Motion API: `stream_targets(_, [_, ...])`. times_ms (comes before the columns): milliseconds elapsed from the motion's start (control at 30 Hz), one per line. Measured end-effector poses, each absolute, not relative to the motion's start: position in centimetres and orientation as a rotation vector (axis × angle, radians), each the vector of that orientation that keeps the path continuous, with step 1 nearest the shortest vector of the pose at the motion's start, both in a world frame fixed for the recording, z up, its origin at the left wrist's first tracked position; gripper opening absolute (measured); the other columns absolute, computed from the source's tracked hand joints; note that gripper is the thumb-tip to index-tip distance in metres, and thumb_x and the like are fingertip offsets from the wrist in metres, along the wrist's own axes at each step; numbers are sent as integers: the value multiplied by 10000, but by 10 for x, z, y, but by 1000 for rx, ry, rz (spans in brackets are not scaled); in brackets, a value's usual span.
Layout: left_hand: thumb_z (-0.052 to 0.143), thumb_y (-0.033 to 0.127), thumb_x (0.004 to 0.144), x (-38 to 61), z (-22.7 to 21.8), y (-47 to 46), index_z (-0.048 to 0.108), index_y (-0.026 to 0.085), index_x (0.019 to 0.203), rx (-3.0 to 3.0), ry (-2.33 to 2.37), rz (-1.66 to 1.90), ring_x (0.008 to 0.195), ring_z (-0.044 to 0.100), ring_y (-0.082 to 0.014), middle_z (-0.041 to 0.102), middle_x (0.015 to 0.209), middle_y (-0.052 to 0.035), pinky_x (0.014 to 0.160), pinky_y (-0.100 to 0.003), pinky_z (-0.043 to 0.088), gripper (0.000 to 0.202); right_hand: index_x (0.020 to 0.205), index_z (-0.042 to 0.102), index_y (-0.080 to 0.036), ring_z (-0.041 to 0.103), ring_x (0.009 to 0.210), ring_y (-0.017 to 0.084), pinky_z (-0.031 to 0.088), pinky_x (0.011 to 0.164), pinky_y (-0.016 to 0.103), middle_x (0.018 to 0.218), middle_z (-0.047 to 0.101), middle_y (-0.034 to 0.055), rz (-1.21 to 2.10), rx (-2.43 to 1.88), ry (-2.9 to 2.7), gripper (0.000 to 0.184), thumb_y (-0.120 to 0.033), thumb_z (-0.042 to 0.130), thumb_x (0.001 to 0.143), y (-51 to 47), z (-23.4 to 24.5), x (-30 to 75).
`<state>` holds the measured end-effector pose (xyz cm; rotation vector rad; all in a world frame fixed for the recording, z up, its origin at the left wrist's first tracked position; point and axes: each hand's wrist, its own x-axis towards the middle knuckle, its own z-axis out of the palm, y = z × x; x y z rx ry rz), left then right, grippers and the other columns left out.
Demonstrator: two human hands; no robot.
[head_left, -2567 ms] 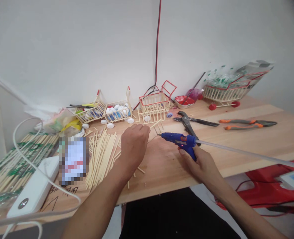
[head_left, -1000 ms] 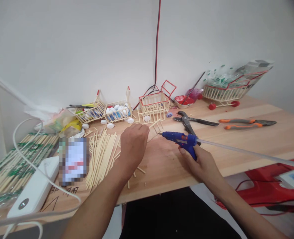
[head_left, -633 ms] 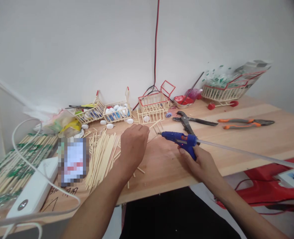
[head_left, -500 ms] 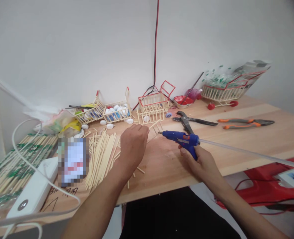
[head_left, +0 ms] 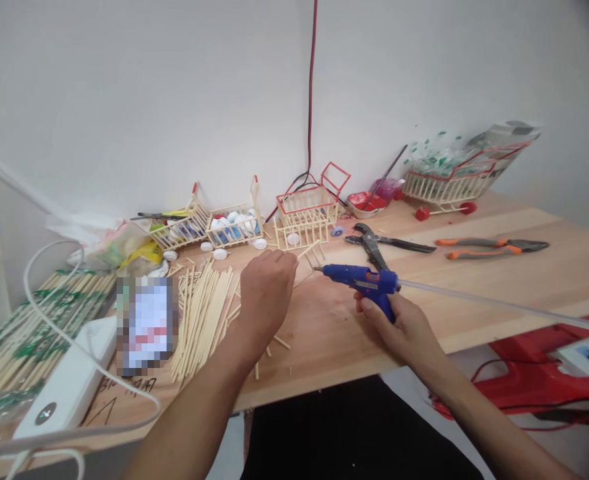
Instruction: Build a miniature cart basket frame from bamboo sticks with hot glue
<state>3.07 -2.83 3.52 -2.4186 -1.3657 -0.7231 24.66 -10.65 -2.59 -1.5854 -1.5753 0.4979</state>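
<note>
Slightly shifted, the glue gun point(head_left: 357, 277) is gripped by the right hand point(head_left: 400, 327); left hand point(head_left: 266, 287) curls, hold hidden.

From my remote seat I see orange-and-grey pliers point(head_left: 510, 245) lying well to the right of and beyond the right hand point(head_left: 399, 323), with dark pliers point(head_left: 372, 247) nearer, just past that hand. Farther beyond it I make out a dish point(head_left: 367, 212) of red paint, a paintbrush point(head_left: 387, 175) leaning up from it, and a red-wheeled stick cart point(head_left: 442, 190) loaded with clear, green-marked plastic. Well to the left of the left hand point(head_left: 268, 283), I have a white power bank point(head_left: 69, 373) crossed by a white cable point(head_left: 26, 280). Beyond both hands, a red-and-black cord point(head_left: 310, 100) hangs down the wall point(head_left: 174, 80).
</note>
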Motion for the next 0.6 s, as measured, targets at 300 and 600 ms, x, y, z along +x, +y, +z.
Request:
stream_targets(300, [558,184,881,29,37,-26,670,157,823,-2519,-1386,-827,812,628,-202,700,817,-66,718,-312,456,129,833,610,-175,571,647,182,461,617,292,695,618,39,654,-1560,-1421,354,-512,509,870,-105,-24,250])
stream_targets(600, [593,183,866,28,37,-23,674,179,822,-2645,-1282,-1017,791,639,-179,721,816,-28,729,-308,467,92,940,543,-211,369,507,79,281,408,214,797,502,4,1089,-1045,-990,287,-485,570,858,-105,-6,268])
